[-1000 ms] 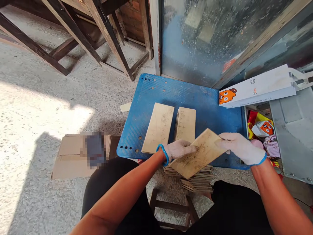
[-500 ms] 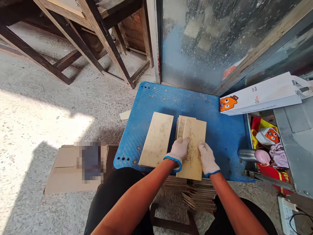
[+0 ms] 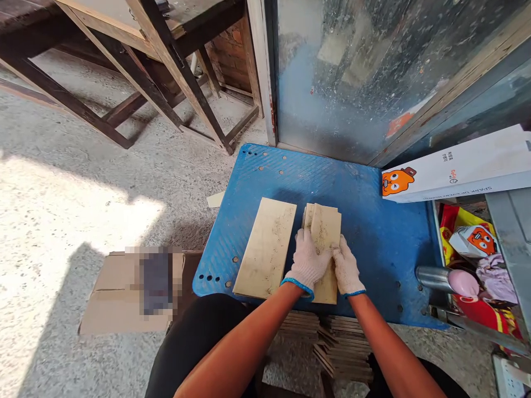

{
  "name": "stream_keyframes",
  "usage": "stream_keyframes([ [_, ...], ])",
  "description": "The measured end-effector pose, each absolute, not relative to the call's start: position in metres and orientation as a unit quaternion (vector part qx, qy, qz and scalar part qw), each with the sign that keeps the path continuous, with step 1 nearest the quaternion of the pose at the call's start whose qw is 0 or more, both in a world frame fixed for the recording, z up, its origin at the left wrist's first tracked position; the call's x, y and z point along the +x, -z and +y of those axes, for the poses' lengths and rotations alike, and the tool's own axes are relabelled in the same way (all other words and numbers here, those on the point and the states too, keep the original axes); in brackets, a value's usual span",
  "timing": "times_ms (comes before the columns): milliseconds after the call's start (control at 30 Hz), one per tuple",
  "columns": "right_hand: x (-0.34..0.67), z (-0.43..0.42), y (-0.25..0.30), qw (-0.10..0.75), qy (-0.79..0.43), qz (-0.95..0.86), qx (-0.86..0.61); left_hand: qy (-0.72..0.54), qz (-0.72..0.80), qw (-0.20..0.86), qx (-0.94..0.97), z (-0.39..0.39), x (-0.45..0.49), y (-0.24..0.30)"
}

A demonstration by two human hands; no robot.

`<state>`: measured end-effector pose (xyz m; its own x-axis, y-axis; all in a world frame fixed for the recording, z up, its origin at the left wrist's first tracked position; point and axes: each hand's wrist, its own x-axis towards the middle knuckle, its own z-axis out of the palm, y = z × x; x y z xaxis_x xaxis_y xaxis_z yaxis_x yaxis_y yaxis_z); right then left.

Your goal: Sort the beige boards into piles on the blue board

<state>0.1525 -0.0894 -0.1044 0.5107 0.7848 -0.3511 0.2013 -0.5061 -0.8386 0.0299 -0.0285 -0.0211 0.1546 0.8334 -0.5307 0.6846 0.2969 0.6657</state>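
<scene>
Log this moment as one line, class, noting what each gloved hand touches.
left white-gloved hand on stacked beige rectangular tiles | right white-gloved hand on same tiles | beneath: blue perforated board

A rough concrete floor (image 3: 70,166) spreads across the left of the view, grey and speckled, with a bright patch of sunlight (image 3: 62,221) and a shadow edge across it. Dark timber trestle frames (image 3: 166,72) stand at the back against a red brick wall (image 3: 230,55). To their right, a white upright post (image 3: 263,72) edges a large, grimy glass panel (image 3: 344,77) set in a wooden frame (image 3: 464,72).
</scene>
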Motion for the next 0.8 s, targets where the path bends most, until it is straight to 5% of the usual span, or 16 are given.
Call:
stream_keyframes([
  [400,0.158,-0.068,0.093,0.269,-0.351,-0.391,-0.808,-0.025,0.628,0.511,0.587,-0.014,0.025,0.051],
  [800,0.153,-0.061,0.061,0.035,-0.293,-0.470,-0.832,-0.041,0.650,0.478,0.589,-0.014,0.029,0.052],
])
